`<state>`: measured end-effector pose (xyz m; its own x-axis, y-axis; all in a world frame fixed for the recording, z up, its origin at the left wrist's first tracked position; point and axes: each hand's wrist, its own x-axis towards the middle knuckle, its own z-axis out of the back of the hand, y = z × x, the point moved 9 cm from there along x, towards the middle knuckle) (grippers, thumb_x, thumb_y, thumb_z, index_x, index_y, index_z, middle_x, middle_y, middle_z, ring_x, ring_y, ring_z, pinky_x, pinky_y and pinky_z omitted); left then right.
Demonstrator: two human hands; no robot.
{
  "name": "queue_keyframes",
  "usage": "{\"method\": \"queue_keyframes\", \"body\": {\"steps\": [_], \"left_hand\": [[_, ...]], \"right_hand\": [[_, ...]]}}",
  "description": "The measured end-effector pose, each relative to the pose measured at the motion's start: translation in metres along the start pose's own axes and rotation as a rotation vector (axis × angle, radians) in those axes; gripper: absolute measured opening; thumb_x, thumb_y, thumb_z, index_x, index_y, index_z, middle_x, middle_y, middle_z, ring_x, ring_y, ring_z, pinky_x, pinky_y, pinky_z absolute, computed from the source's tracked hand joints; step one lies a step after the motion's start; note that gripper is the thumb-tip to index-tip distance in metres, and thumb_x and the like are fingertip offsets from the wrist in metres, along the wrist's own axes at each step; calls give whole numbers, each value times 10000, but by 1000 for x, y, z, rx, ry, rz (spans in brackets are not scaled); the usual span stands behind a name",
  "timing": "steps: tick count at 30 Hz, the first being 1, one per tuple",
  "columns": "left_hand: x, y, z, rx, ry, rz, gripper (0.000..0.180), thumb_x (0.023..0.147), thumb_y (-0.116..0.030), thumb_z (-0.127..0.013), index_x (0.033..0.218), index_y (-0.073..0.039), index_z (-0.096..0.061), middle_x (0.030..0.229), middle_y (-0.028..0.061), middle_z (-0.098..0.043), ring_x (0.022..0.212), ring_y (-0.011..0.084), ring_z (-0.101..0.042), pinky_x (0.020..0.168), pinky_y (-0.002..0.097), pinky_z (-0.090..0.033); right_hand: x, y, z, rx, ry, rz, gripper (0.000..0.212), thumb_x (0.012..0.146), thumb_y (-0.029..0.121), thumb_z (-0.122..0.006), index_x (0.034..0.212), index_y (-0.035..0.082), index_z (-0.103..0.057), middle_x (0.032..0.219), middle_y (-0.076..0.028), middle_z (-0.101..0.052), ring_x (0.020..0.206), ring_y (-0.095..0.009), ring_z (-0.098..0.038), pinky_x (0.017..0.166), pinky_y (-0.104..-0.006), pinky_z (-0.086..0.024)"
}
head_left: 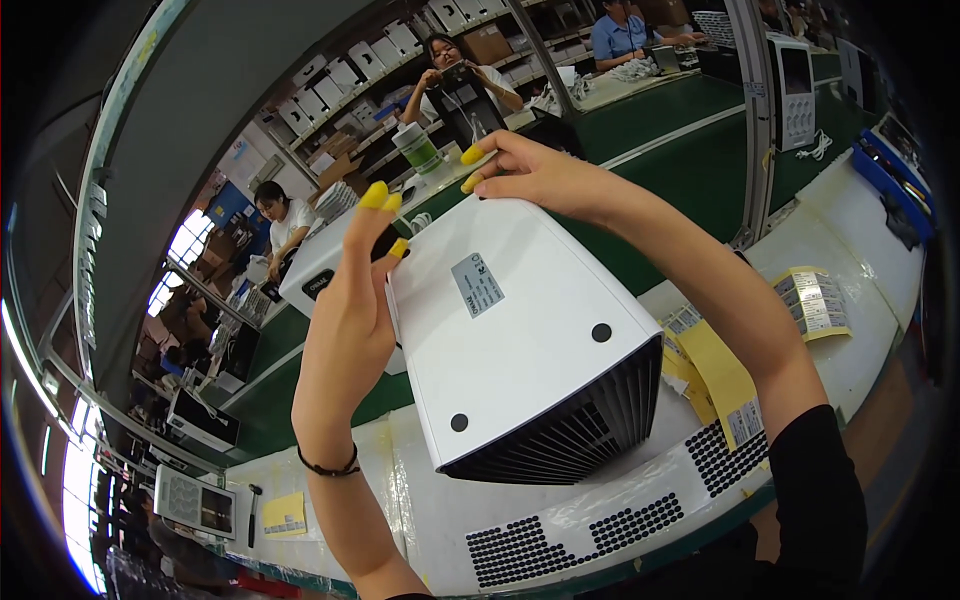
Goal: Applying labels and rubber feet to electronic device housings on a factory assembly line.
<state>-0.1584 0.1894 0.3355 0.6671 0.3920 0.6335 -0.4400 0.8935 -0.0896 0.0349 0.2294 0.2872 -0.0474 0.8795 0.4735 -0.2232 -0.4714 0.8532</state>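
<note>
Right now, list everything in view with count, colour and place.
Machine: one, white and black, centre
Bench: one, white, beneath machine
Dot stickers: many, black, near bench edge
Sticker sheets: several, yellow, on bench
Tool: one, black, lower left
Tray: one, blue, right
Far worktop: count unclear, green, beyond bench
Other machines: several, mostly white, left and right
People: several, blue or white tops, background
Shelf goods: uncountable, mixed, back
Left hand: one, yellow finger covers, machine's left
Right hand: one, likewise, machine's far edge
</note>
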Motion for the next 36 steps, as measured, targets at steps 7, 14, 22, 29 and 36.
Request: {"method": "queue_keyframes", "body": {"steps": [7,14,22,29,36], "left_hand": [[-3,79,-45,-857,-161,438,399,929,-102,-517,1307,-33,-409,1295,128,-496,1136,189,-525,932,282,-420],[-1,74,-80,-1306,-26,509,418,933,-158,-428,1316,8,-404,1307,159,-501,1122,204,-546,918,293,-478],[5,97,-69,-1242,-130,589,410,947,-178,-465,1319,-14,-411,1108,119,-567,940,177,-631,765,270,-543],[-51,127,-67,-1328,-355,733,414,921,-190,-541,1290,-32,-444,1188,66,-529,1225,231,-444,1065,444,-319],[-86,109,-49,-1350,-265,701,398,917,-145,-521,1291,-34,-446,1254,86,-462,1205,249,-466,1038,418,-352]], "right_hand": [[-74,-12,10,142,-457,187,439,969,329,-496,1253,8,-404,976,-79,-566,939,-151,-550,925,-295,-406],[-154,21,-11,183,-314,332,845,861,628,-513,1336,-7,-222,1116,-170,-559,1145,-265,-524,1050,-387,-337],[-129,57,-31,240,-243,368,660,832,225,-718,1338,38,-337,1231,-132,-506,1186,-213,-474,1031,-351,-341],[-20,23,8,313,-428,135,553,850,428,-671,1205,54,-472,833,-10,-552,781,-60,-525,694,-207,-397],[38,-20,60,-25,-744,215,646,765,409,-772,1163,28,-436,935,-104,-620,842,-129,-590,739,-281,-466]]}}
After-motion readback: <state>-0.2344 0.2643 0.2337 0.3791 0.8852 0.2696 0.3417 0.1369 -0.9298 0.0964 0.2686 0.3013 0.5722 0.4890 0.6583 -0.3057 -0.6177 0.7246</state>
